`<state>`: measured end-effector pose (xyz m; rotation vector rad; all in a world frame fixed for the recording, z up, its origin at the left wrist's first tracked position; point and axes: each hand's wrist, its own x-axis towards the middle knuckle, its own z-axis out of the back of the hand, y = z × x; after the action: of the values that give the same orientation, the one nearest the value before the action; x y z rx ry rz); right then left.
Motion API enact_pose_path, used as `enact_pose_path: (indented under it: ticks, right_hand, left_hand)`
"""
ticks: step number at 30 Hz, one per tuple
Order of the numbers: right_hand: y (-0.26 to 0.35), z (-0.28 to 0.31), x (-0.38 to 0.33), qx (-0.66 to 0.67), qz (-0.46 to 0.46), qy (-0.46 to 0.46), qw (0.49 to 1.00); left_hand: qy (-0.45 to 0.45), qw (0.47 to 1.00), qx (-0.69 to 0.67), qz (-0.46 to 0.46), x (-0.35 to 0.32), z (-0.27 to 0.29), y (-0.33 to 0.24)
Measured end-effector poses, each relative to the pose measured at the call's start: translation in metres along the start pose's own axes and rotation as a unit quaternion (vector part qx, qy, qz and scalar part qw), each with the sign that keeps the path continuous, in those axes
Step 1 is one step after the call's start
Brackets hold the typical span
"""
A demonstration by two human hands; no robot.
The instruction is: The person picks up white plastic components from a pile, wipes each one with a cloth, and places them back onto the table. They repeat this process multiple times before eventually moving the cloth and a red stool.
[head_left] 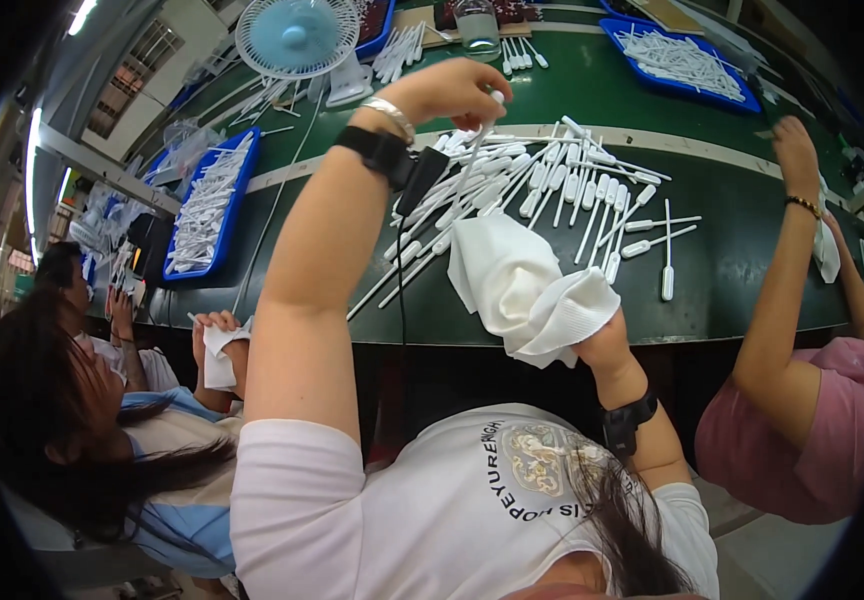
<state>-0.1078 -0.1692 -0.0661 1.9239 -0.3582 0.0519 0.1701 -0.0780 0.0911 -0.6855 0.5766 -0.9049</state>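
Note:
Above the far side of a loose pile of white plastic droppers (552,180), my left hand (460,88) pinches one dropper (480,138). Its bulb end shows by my fingers, and its thin stem slants down toward the pile. Bunched white cloth (502,275) fills my right hand (605,345) near the table's front edge; the cloth covers most of the fingers. Just beyond the cloth, several droppers lie fanned out, and a single dropper (668,265) rests apart to their right. The cloth hides part of the pile.
On the green table (752,220), blue trays of droppers stand at left (239,205) and far right (687,94). A fan (297,35) and clear bottle (477,30) stand at the back. Co-workers sit either side; one arm (787,260) reaches over at right. A black cable (400,290) hangs near my left arm.

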Motion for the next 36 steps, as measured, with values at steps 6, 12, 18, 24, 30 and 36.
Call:
enact_pose_path:
  ticks: [6, 12, 18, 24, 30, 36]
  right_hand:
    - [0.003, -0.007, -0.001, 0.053, -0.029, -0.027, 0.998]
    - [0.006, -0.019, 0.002, 0.151, -0.049, -0.081, 0.984]
    - [-0.001, -0.015, 0.003, 0.046, -0.033, -0.07, 0.996]
    - [0.008, -0.016, 0.004, 0.027, -0.041, -0.042, 0.998]
    - [0.016, -0.013, 0.005, -0.036, -0.056, 0.075, 0.995]
    - [0.015, -0.009, 0.008, -0.028, -0.039, 0.006, 0.999]
  left_hand:
    - [-0.233, 0.929, -0.19, -0.215, -0.104, -0.033, -0.043]
    - [-0.405, 0.863, 0.021, -0.302, -0.154, -0.164, -0.012]
    - [-0.375, 0.862, 0.044, -0.338, -0.157, -0.211, 0.015]
    - [-0.218, 0.932, -0.28, -0.068, -0.158, -0.212, 0.016]
    - [0.002, 0.918, -0.395, 0.043, -0.164, -0.189, 0.016]
    - [-0.008, 0.885, -0.465, 0.031, -0.166, -0.195, 0.025]
